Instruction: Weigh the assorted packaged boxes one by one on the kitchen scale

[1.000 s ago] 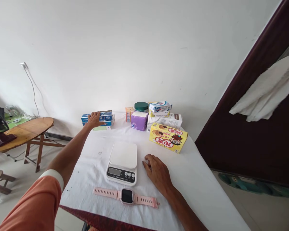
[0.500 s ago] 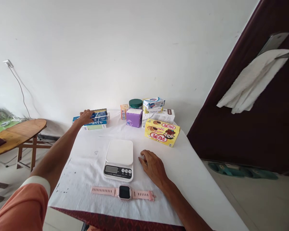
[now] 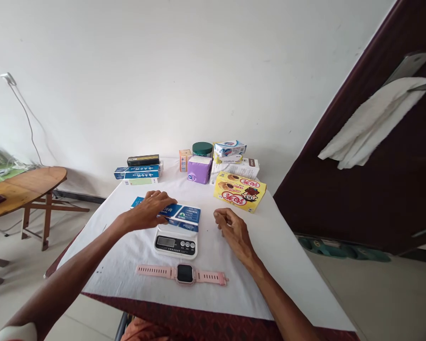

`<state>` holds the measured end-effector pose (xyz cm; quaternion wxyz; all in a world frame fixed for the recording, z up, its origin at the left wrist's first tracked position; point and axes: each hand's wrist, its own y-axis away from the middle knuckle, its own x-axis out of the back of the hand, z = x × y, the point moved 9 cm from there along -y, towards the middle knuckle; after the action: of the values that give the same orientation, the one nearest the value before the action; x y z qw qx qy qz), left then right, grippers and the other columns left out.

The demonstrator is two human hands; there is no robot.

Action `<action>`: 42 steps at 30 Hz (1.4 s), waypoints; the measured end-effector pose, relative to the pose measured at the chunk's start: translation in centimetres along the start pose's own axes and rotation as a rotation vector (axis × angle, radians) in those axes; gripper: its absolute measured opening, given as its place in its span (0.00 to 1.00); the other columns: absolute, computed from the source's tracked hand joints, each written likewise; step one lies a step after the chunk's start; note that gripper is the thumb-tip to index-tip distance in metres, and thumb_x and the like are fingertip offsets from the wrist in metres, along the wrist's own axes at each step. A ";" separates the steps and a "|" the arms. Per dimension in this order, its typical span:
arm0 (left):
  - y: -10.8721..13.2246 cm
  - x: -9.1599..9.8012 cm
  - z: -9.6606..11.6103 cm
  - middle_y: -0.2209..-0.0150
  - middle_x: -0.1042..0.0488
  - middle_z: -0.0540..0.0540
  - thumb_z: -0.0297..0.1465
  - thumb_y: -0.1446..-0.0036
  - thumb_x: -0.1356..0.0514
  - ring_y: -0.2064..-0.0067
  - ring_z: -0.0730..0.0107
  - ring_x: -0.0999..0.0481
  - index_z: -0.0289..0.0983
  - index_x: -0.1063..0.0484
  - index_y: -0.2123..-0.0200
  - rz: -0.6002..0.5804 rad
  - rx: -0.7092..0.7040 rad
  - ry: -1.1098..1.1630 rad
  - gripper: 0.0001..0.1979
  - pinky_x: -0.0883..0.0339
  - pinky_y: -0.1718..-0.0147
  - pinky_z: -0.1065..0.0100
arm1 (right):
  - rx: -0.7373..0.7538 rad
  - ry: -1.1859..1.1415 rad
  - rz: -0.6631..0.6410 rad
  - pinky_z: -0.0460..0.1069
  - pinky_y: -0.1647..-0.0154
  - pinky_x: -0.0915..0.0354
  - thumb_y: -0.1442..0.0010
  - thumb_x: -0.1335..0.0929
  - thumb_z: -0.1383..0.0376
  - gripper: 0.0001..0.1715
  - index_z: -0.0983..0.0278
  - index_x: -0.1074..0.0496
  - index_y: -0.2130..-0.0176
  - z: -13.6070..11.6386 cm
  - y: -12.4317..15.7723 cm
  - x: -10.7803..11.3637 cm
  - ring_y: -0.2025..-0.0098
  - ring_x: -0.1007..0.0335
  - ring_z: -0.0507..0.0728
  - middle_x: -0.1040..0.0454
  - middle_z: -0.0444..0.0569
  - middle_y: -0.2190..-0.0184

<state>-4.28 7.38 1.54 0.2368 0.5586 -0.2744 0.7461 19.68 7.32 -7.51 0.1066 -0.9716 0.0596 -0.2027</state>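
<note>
My left hand [image 3: 151,211] grips a long blue box [image 3: 179,214] and holds it flat across the platform of a white kitchen scale [image 3: 176,240]. My right hand [image 3: 232,229] rests on the white tablecloth [image 3: 270,265] just right of the scale, fingers loosely curled, holding nothing. A pink smartwatch [image 3: 183,274] lies flat in front of the scale, near the table's front edge.
At the back left lies a stack of long boxes [image 3: 139,169]. Behind the scale stand a purple pack [image 3: 199,169], a small orange box [image 3: 184,159], a green-lidded jar [image 3: 202,148], white boxes [image 3: 235,160] and a yellow snack box [image 3: 239,191]. A round wooden table [image 3: 23,187] is at left, a dark door [image 3: 376,156] at right.
My left hand took a blue box from the stack at the back left and brought it onto the scale. My right hand lifted slightly and curled.
</note>
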 end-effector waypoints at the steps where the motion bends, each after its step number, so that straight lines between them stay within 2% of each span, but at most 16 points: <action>1: -0.1 -0.6 0.8 0.51 0.26 0.45 0.30 0.43 0.36 0.48 0.53 0.28 0.50 0.31 0.42 -0.020 -0.010 0.002 0.25 0.39 0.45 0.51 | -0.018 -0.052 0.019 0.51 0.65 0.33 0.37 0.37 0.43 0.26 0.62 0.27 0.60 -0.6 0.0 0.4 0.65 0.28 0.58 0.24 0.49 0.67; 5: -0.8 -2.0 2.2 0.50 0.26 0.44 0.28 0.43 0.36 0.47 0.52 0.28 0.49 0.32 0.41 -0.090 -0.036 0.007 0.26 0.40 0.44 0.50 | 0.086 -0.066 0.044 0.53 0.57 0.32 0.39 0.33 0.42 0.27 0.61 0.26 0.55 -4.8 0.3 0.7 0.54 0.27 0.60 0.23 0.52 0.57; 10: 0.1 -1.3 1.1 0.42 0.29 0.42 0.30 0.42 0.35 0.40 0.49 0.31 0.50 0.36 0.36 -0.031 -0.025 0.086 0.31 0.40 0.40 0.45 | 0.365 0.205 -0.058 0.60 0.44 0.35 0.38 0.29 0.50 0.29 0.62 0.31 0.43 -10.4 1.6 -3.3 0.44 0.32 0.64 0.26 0.56 0.47; 13: 2.1 0.4 -1.7 0.36 0.34 0.41 0.36 0.38 0.37 0.36 0.49 0.34 0.49 0.38 0.33 0.136 0.038 0.221 0.31 0.39 0.38 0.46 | 0.436 0.447 -0.100 0.63 0.44 0.36 0.38 0.27 0.56 0.32 0.64 0.34 0.40 -12.3 2.4 -6.1 0.42 0.34 0.67 0.27 0.60 0.44; 15: 3.9 1.4 -4.5 0.36 0.35 0.40 0.41 0.35 0.40 0.36 0.51 0.33 0.47 0.38 0.33 0.334 0.134 0.325 0.28 0.37 0.38 0.49 | 0.443 0.586 -0.125 0.63 0.45 0.36 0.37 0.27 0.58 0.31 0.64 0.34 0.40 -13.0 2.6 -7.8 0.42 0.34 0.68 0.27 0.61 0.43; 17: 5.9 1.6 -7.5 0.36 0.35 0.39 0.45 0.34 0.42 0.36 0.51 0.32 0.45 0.39 0.33 0.559 0.279 0.413 0.29 0.36 0.38 0.49 | 0.428 0.702 -0.148 0.64 0.44 0.37 0.37 0.27 0.58 0.30 0.65 0.34 0.40 -13.3 2.6 -9.2 0.41 0.34 0.68 0.27 0.62 0.44; 19: 7.5 0.3 -9.7 0.35 0.35 0.36 0.50 0.35 0.44 0.36 0.49 0.32 0.42 0.40 0.33 0.716 0.430 0.504 0.32 0.36 0.38 0.47 | 0.406 0.802 -0.184 0.65 0.43 0.37 0.35 0.28 0.57 0.29 0.66 0.34 0.40 -13.2 2.4 -10.6 0.42 0.34 0.68 0.26 0.62 0.45; 20: 8.0 -0.8 -10.3 0.35 0.36 0.35 0.53 0.35 0.45 0.35 0.47 0.33 0.40 0.41 0.33 0.745 0.499 0.558 0.34 0.36 0.38 0.46 | 0.396 0.844 -0.204 0.65 0.44 0.37 0.35 0.29 0.57 0.28 0.66 0.34 0.40 -13.0 2.3 -11.3 0.42 0.33 0.68 0.26 0.62 0.46; 23: 7.9 -4.4 -10.6 0.33 0.36 0.33 0.58 0.35 0.49 0.32 0.44 0.36 0.38 0.40 0.33 0.677 0.616 0.705 0.38 0.41 0.35 0.44 | 0.382 0.920 -0.234 0.64 0.46 0.35 0.34 0.29 0.58 0.26 0.67 0.33 0.42 -12.5 2.0 -12.5 0.45 0.31 0.66 0.25 0.60 0.48; 26: 7.7 -5.9 -10.1 0.32 0.37 0.34 0.60 0.35 0.52 0.32 0.43 0.38 0.39 0.43 0.30 0.632 0.639 0.783 0.41 0.44 0.33 0.42 | 0.378 0.935 -0.216 0.62 0.47 0.35 0.34 0.28 0.57 0.25 0.66 0.32 0.44 -12.3 1.9 -12.4 0.46 0.30 0.65 0.25 0.57 0.49; 29: 8.1 -6.0 -10.6 0.33 0.36 0.33 0.62 0.36 0.55 0.34 0.43 0.34 0.39 0.49 0.28 0.681 0.638 0.888 0.44 0.39 0.37 0.41 | 0.369 0.926 -0.197 0.60 0.49 0.34 0.35 0.28 0.56 0.24 0.65 0.32 0.45 -12.1 2.2 -11.4 0.47 0.29 0.65 0.25 0.56 0.50; 31: 8.3 -6.0 -10.8 0.36 0.33 0.32 0.63 0.36 0.56 0.38 0.44 0.29 0.38 0.45 0.30 0.685 0.608 0.935 0.44 0.34 0.41 0.43 | 0.348 0.911 -0.155 0.60 0.50 0.35 0.34 0.29 0.57 0.24 0.65 0.33 0.44 -11.6 2.6 -9.8 0.47 0.29 0.65 0.25 0.56 0.49; 34: 8.4 -5.9 -10.8 0.38 0.30 0.32 0.62 0.36 0.55 0.41 0.46 0.26 0.37 0.37 0.35 0.655 0.568 0.886 0.42 0.30 0.46 0.46 | 0.308 0.888 -0.025 0.59 0.51 0.36 0.33 0.30 0.59 0.25 0.66 0.35 0.41 -10.6 3.6 -5.6 0.47 0.29 0.65 0.25 0.57 0.48; 38: 8.1 -6.0 -10.1 0.39 0.30 0.34 0.61 0.35 0.56 0.44 0.48 0.24 0.37 0.34 0.37 0.583 0.543 0.788 0.39 0.28 0.48 0.48 | 0.228 0.950 0.153 0.58 0.53 0.37 0.33 0.30 0.59 0.25 0.65 0.35 0.40 -8.4 5.0 1.6 0.46 0.29 0.66 0.25 0.59 0.48; 40: 7.8 -5.9 -9.5 0.39 0.30 0.34 0.60 0.34 0.56 0.45 0.49 0.24 0.38 0.33 0.38 0.542 0.517 0.715 0.38 0.28 0.48 0.48 | 0.143 1.003 0.179 0.57 0.54 0.38 0.34 0.30 0.60 0.24 0.65 0.35 0.42 -6.8 5.3 4.4 0.46 0.29 0.66 0.25 0.58 0.49; 42: 7.5 -5.7 -8.8 0.40 0.29 0.35 0.59 0.34 0.56 0.44 0.49 0.24 0.38 0.32 0.40 0.509 0.481 0.613 0.36 0.29 0.46 0.48 | 0.050 1.048 0.166 0.56 0.55 0.39 0.34 0.30 0.61 0.23 0.65 0.34 0.43 -5.0 5.4 6.2 0.46 0.28 0.66 0.24 0.57 0.50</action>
<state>-13.92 7.55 -6.98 -0.0199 0.2662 -0.1396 0.9536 22.95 0.19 -1.93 0.1014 -0.7292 0.1768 -0.6533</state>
